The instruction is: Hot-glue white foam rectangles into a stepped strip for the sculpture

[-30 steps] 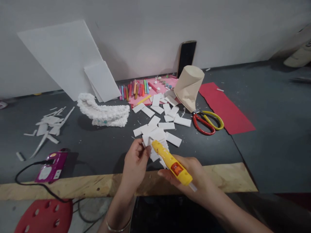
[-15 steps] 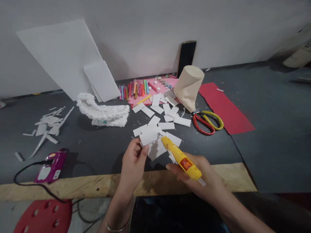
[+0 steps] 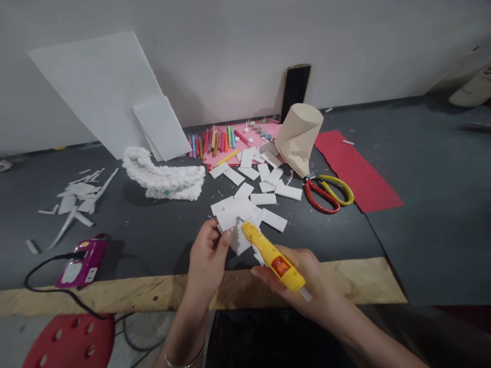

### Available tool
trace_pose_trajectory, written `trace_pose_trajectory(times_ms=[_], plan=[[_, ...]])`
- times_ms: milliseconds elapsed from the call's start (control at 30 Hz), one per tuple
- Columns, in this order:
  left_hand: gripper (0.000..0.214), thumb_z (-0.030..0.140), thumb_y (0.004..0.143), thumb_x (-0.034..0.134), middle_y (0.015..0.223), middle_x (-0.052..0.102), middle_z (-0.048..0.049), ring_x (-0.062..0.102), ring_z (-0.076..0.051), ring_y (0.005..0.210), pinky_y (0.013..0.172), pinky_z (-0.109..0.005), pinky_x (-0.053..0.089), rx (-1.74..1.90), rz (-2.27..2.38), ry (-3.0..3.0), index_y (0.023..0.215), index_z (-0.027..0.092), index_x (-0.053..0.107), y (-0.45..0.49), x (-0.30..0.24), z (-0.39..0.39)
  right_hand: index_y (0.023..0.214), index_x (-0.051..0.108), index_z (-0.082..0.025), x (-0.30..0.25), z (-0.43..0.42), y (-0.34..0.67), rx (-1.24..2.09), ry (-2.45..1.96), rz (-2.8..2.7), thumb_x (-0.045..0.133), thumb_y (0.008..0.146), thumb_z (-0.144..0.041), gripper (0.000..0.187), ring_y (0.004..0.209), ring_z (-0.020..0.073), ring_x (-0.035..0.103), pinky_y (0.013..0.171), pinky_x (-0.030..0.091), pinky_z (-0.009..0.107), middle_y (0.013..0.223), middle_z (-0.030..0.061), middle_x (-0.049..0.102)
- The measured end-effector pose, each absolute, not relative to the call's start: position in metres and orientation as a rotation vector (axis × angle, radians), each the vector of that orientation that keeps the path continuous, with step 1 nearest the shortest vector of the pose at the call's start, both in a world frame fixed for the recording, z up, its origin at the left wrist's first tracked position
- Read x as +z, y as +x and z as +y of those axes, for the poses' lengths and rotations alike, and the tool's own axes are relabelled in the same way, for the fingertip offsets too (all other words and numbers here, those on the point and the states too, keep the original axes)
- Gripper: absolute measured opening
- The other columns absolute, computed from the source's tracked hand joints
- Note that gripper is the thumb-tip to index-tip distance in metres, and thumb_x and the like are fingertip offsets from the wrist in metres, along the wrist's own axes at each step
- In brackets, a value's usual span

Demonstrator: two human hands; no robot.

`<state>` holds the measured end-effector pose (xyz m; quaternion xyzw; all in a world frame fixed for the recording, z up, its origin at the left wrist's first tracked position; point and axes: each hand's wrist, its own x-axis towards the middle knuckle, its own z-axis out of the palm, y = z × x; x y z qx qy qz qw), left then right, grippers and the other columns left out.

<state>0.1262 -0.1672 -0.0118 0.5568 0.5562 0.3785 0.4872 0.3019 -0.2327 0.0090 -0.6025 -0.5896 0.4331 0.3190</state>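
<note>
Between the thumb and fingers of my left hand (image 3: 209,253) is a small white foam board piece (image 3: 233,213), tilted up above the table. My right hand (image 3: 303,273) is wrapped round a yellow hot glue gun (image 3: 274,257) with a clear glue stick poking out of its back end. The gun's nozzle points at the lower edge of the held piece; whether it touches cannot be made out. Under and behind lie several loose white rectangles (image 3: 263,199), some overlapping. A fluffy white curved piece (image 3: 164,179) rests to the left of them.
Scissors (image 3: 324,197) lean under a beige paper cone (image 3: 299,135). Crayons (image 3: 217,140) lie on pink paper, with a phone (image 3: 294,92) behind. Red paper (image 3: 356,171) is at right. White scraps (image 3: 79,197), a purple power strip (image 3: 82,263) and a white board (image 3: 95,92) are at left.
The glue gun in my right hand has moved left and slightly down, its nozzle shifting along the held foam board piece. My left hand has moved slightly left with that piece.
</note>
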Motion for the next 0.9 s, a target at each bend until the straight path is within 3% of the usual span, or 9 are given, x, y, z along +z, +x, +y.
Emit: trace_pose_trajectory(times_ms=[467,767,900], plan=[[0.031,0.045,0.086,0.064,0.085,0.072,-0.003,0.066,-0.017,0.076,0.069,-0.026,0.05,0.916,1.365,1.314,0.103,0.02,0.06,0.121,-0.012,-0.166,0.064,0.05,-0.021,0.002,-0.235,0.319,1.037,-1.606,-1.45,0.058,0.088,-0.042,0.033,0.049,0.0115,0.044,0.046,0.034,0.025,0.056,-0.002,0.051],[0.033,0.045,0.086,0.064,0.078,0.069,-0.0014,0.062,-0.016,0.071,0.065,-0.025,0.047,0.891,1.378,1.355,0.105,0.019,0.062,0.123,-0.015,-0.166,0.061,0.045,-0.021,0.012,-0.23,0.305,1.077,-1.588,-1.557,0.059,0.086,-0.041,0.035,0.049,0.0099,0.038,0.045,0.03,0.024,0.054,-0.0021,0.05],[0.033,0.046,0.086,0.064,0.085,0.072,-0.0033,0.065,-0.017,0.075,0.07,-0.027,0.05,0.919,1.338,1.318,0.105,0.019,0.061,0.121,-0.013,-0.166,0.061,0.052,-0.021,0.005,-0.231,0.314,1.046,-1.624,-1.471,0.06,0.086,-0.043,0.034,0.048,0.0114,0.046,0.045,0.035,0.024,0.052,-0.0012,0.054]])
